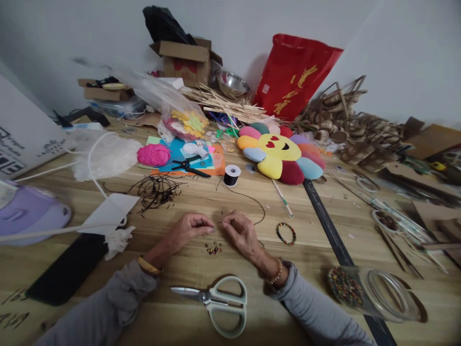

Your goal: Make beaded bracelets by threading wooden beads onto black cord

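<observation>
My left hand [194, 227] is closed in a pinch above the table, and what sits between its fingertips is too small to make out. Facing it, a short gap away, my right hand [240, 233] has its fingers pinched together at the black cord [264, 207]. That cord runs from a white-rimmed spool [232, 176] and passes behind my right hand. Several small coloured beads [213, 249] lie loose just below both hands. A finished-looking beaded bracelet [286, 234] rests right of my right hand. Scissors with pale handles [226, 305] lie nearest me, blades pointing left.
A tangle of black cords [156, 192], black pliers [189, 166] and pink yarn [154, 154] lie beyond my left hand. Behind the spool sits a flower cushion [281, 151]. At right is a bag of beads [345, 287]; at left, a dark phone-like slab [68, 269].
</observation>
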